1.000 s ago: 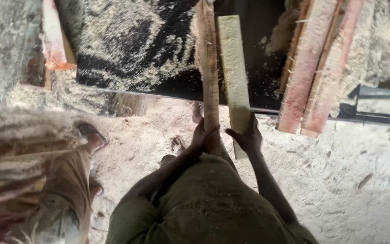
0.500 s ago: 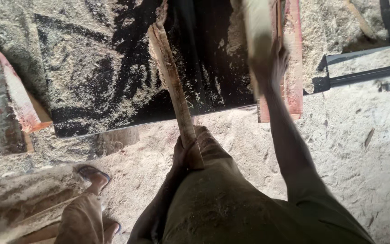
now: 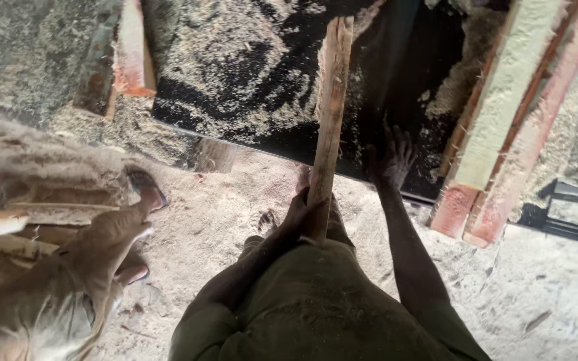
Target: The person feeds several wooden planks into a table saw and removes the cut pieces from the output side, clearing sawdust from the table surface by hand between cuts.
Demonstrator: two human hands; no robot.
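My left hand (image 3: pixel 300 212) grips the near end of a long rough wooden strip (image 3: pixel 330 120) that lies lengthwise on a dark, sawdust-covered machine table (image 3: pixel 249 80). My right hand (image 3: pixel 391 159) rests open and empty on the table's near edge, to the right of the strip, fingers spread. A pale plank (image 3: pixel 500 110) lies with reddish planks (image 3: pixel 543 140) further right on the table, apart from my right hand.
Another person in sawdust-covered clothes (image 3: pixel 55 287) stands at the left, one foot in a sandal (image 3: pixel 147 190). A reddish board (image 3: pixel 130 50) lies at the upper left. A dark metal frame (image 3: pixel 570 214) is at the right. Sawdust covers the floor (image 3: pixel 543 294).
My right hand let go of the pale plank, which now lies with the reddish planks at the right, and came down open onto the table edge. My left hand still holds the strip.
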